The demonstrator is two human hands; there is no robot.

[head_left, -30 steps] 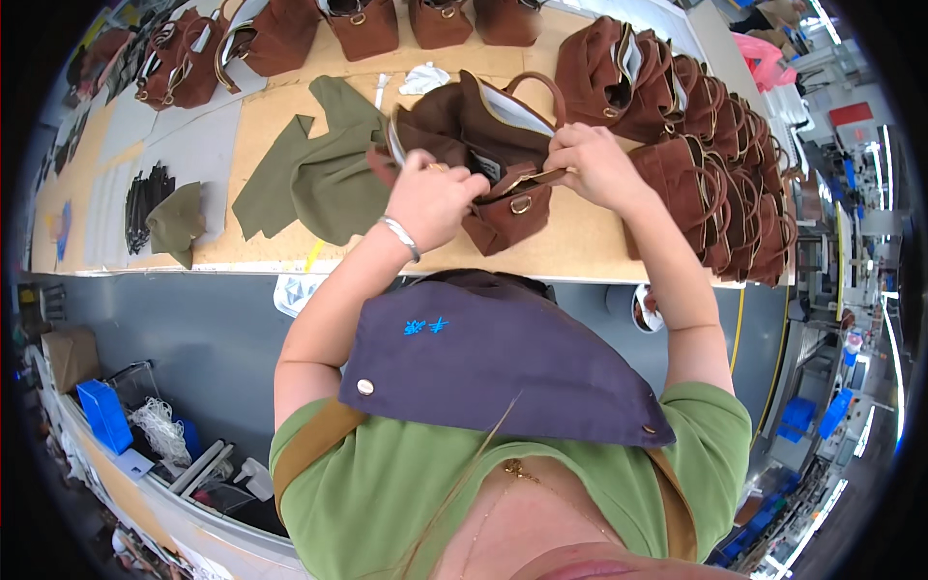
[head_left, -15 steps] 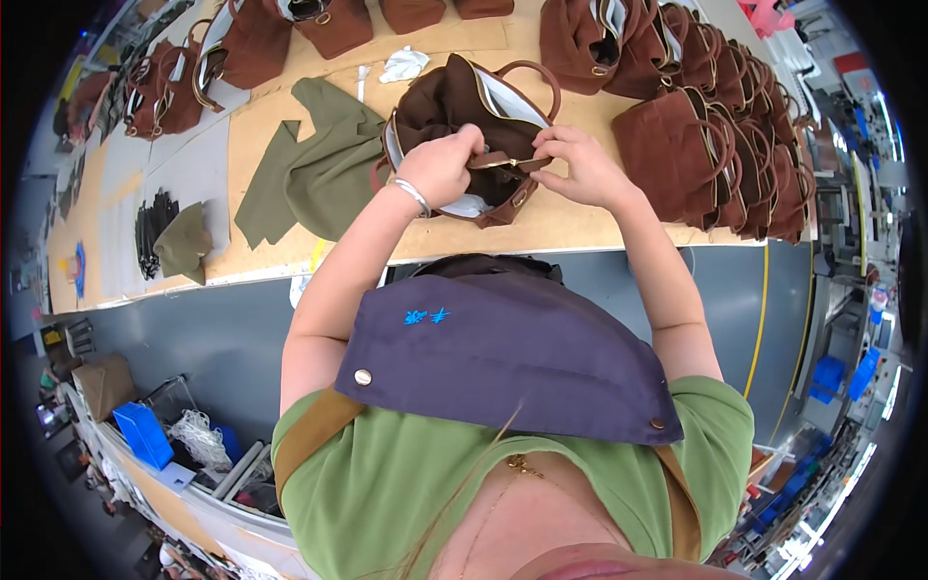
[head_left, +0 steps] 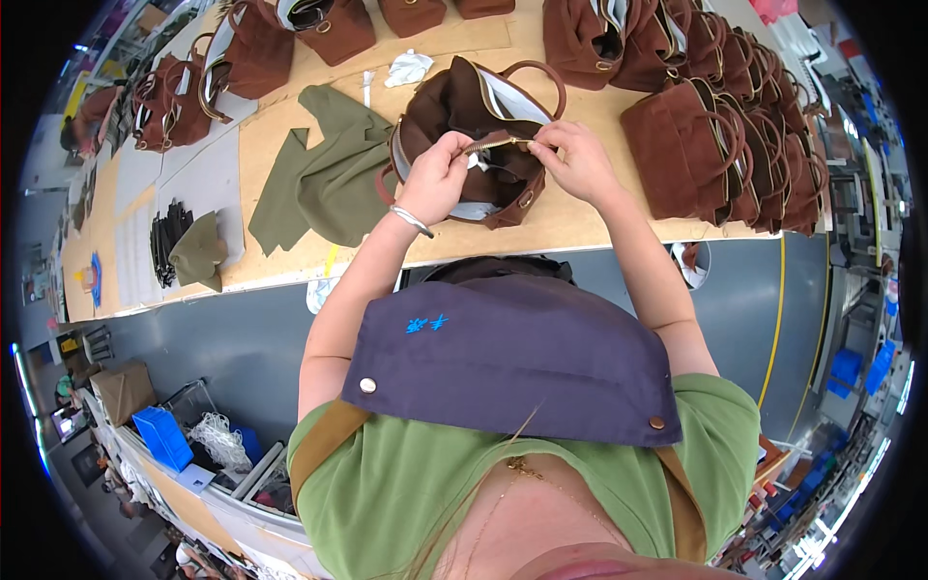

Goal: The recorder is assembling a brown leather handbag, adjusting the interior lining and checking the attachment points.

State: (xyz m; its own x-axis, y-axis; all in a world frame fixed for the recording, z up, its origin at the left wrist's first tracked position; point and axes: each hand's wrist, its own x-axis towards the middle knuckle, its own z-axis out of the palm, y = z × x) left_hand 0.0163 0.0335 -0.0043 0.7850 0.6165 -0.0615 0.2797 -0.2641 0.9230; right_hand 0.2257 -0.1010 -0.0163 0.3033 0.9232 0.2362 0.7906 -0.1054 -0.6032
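The brown handbag (head_left: pixel 483 145) lies near the table's (head_left: pixel 599 217) front edge, mouth open upward. Left hand (head_left: pixel 440 179) and right hand (head_left: pixel 575 159) fingers pinch its zipper strip (head_left: pixel 498 145), stretched parallel to that edge.

Single head fisheye, looking down, workbench (head_left: pixel 580 217) near.

Zip end of the open brown suede handbag (head_left: pixel 478 155) covered by pinching fingertips of left hand (head_left: pixel 440 179) and right hand (head_left: pixel 577 159). Bag's inside too dark to read. Brown bags along the top edge (head_left: pixel 416 12) cut off. Far-left black bundle (head_left: pixel 166 237) too small to tell.
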